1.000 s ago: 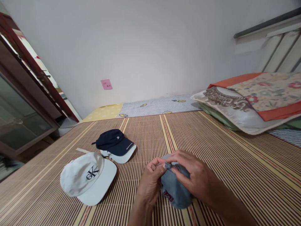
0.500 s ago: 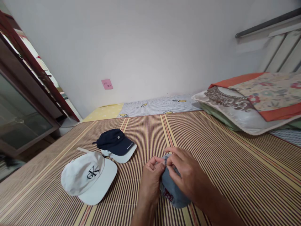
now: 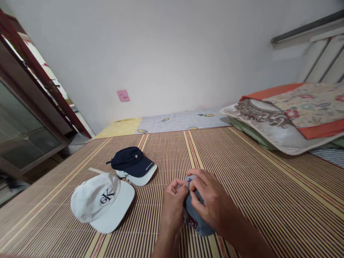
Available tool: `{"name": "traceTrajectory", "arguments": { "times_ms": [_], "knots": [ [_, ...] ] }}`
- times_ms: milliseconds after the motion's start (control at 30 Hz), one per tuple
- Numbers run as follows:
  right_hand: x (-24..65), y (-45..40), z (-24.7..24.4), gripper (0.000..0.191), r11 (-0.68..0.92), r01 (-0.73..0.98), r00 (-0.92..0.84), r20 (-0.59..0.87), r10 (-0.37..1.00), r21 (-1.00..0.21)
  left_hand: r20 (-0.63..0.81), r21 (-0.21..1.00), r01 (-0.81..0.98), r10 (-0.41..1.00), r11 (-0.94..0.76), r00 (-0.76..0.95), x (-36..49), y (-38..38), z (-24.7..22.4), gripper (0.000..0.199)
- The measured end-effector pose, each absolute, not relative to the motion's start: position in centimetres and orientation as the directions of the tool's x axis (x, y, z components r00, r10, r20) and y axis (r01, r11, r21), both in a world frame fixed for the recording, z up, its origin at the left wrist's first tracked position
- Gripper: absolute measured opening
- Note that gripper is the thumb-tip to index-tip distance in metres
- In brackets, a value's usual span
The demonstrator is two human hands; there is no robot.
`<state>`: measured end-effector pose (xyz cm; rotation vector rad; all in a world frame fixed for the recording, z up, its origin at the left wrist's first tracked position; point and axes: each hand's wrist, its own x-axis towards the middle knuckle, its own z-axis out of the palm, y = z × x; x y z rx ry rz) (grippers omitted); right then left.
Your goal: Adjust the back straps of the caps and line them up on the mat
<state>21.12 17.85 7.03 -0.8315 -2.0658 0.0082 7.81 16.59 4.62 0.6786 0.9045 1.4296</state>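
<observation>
A grey-blue baseball cap (image 3: pixel 202 227) with dark red lettering lies between my hands on the striped mat. My left hand (image 3: pixel 173 204) is closed, pinching the cap's far edge between thumb and fingers. Right beside it, my right hand (image 3: pixel 211 195) grips the same edge, its fingertips nearly meeting the left ones. The fingers cover much of that edge, where a small strap seems to show. To the left rests a white cap (image 3: pixel 91 197) with black letters. A navy cap (image 3: pixel 127 161) with a white under-brim sits just behind it, the two almost touching.
The striped bamboo mat (image 3: pixel 161 157) covers the bed. Pillows with an orange-edged floral cover (image 3: pixel 309 104) are stacked at the right, below a wall rail (image 3: pixel 306 27). A pink note (image 3: pixel 123 95) is stuck on the wall. A glass-fronted cabinet (image 3: pixel 24 132) stands at the left.
My right hand's fingers have shifted slightly at the cap's edge. Both hands keep hold of the grey-blue cap; the other caps lie as before.
</observation>
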Motion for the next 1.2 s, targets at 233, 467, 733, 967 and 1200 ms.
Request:
{"name": "traceTrajectory", "arguments": {
  "times_ms": [233,467,733,967,1200],
  "knots": [
    [22.4,17.3,7.9,0.013,0.747,0.436,-0.405,0.632,0.661,-0.503,-0.075,0.801,-0.595,0.997,0.066,0.009,7.3,16.8,4.9,0.035],
    [24.8,18.0,8.8,0.035,0.438,0.308,-0.344,0.331,0.879,-0.845,-0.052,0.804,-0.570,0.975,0.168,0.214,6.0,16.5,5.6,0.031],
    [24.1,18.3,8.5,0.020,0.308,0.092,-0.562,0.206,0.801,-0.947,-0.049,0.846,-0.497,0.956,0.194,0.289,5.5,16.5,5.0,0.033],
    [25.2,19.2,7.5,0.014,0.270,0.058,-0.467,0.213,0.858,-0.961,-0.003,0.915,-0.382,0.946,0.134,0.323,4.6,16.5,5.2,0.037],
    [26.0,19.7,7.4,0.017,0.343,0.200,-0.380,0.250,0.891,-0.918,-0.009,0.931,-0.328,0.911,0.158,0.412,3.6,16.7,4.5,0.045]
  ]
}}
